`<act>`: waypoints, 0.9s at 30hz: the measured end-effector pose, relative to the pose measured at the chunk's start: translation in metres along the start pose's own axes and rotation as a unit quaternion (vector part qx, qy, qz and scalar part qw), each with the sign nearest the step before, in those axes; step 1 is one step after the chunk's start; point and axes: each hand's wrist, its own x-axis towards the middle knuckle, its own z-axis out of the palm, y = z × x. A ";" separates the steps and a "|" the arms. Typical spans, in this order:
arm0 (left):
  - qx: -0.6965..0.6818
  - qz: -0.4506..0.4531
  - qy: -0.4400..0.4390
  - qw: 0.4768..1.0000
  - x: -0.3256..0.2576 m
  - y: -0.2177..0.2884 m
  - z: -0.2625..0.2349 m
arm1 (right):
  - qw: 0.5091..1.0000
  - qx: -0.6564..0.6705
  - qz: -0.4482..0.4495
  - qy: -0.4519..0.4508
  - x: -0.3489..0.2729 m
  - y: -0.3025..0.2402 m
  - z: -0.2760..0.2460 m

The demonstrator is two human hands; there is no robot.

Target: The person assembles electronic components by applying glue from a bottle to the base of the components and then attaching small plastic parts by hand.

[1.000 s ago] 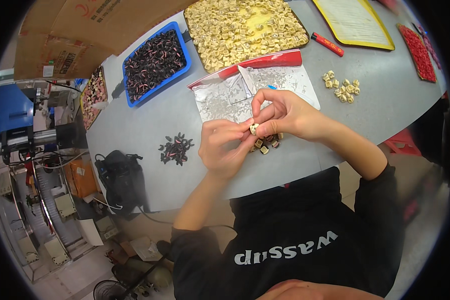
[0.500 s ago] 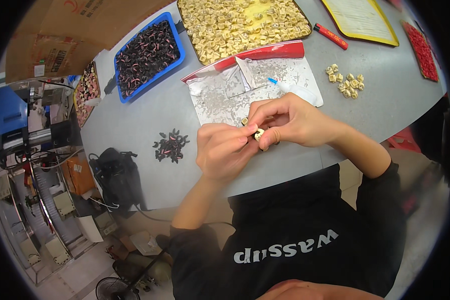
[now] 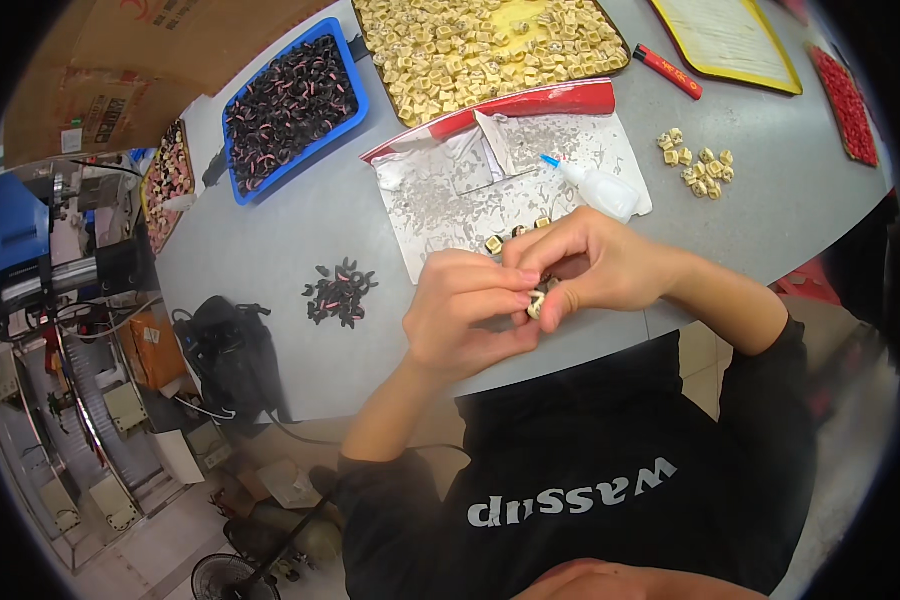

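Observation:
Both hands meet close to the table's near edge around a small cream-coloured piece (image 3: pixel 536 304), hollow and block-like, with dark markings. My left hand (image 3: pixel 460 310) pinches it from the left with thumb and fingers. On its other side, the thumb and forefinger of my right hand (image 3: pixel 610 265) grip the same piece. Fingers cover much of it, so any smaller part between them cannot be made out. Just beyond the fingertips, a few cream pieces with black parts (image 3: pixel 494 244) stand at the near edge of a white sheet (image 3: pixel 420 225).
Black and pink curved bits lie in a loose pile (image 3: pixel 340 292) at left and fill a blue tray (image 3: pixel 362 112). Cream pieces fill a large tray (image 3: pixel 627 62); several more (image 3: pixel 708 172) lie at right. A blue-tipped squeeze bottle (image 3: pixel 610 195) rests on the sheet; a red tube (image 3: pixel 668 72) lies beyond.
Both hands have shifted slightly toward me and to the right, with the cream piece turned between the fingers. More of the small pieces and of the bottle now show beyond them.

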 end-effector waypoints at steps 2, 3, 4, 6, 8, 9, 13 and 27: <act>-0.035 -0.007 -0.025 0.999 0.000 0.002 -0.001 | 1.000 -0.013 0.007 -0.021 0.000 0.000 0.001; -0.037 -0.009 -0.025 0.999 -0.002 0.003 -0.002 | 1.000 -0.012 0.009 -0.020 0.001 -0.001 0.002; -0.040 0.009 -0.043 0.998 -0.003 0.002 -0.004 | 0.999 -0.030 -0.003 -0.031 0.001 -0.001 0.004; -0.041 0.031 -0.073 0.996 -0.007 0.003 -0.007 | 0.998 -0.044 -0.011 -0.042 0.001 -0.002 0.006; -0.042 0.029 -0.070 0.996 -0.010 0.008 -0.006 | 0.995 -0.067 -0.047 -0.051 0.002 -0.003 0.007; -0.040 0.031 -0.067 0.996 -0.011 0.010 -0.006 | 0.996 -0.063 -0.044 -0.051 0.002 -0.002 0.007; -0.046 0.024 -0.086 0.995 -0.006 0.012 -0.010 | 0.993 -0.087 -0.055 -0.057 0.001 0.000 0.004; 0.027 0.002 -0.197 0.980 0.006 0.028 -0.021 | 0.992 -0.089 -0.063 -0.063 0.001 0.004 0.005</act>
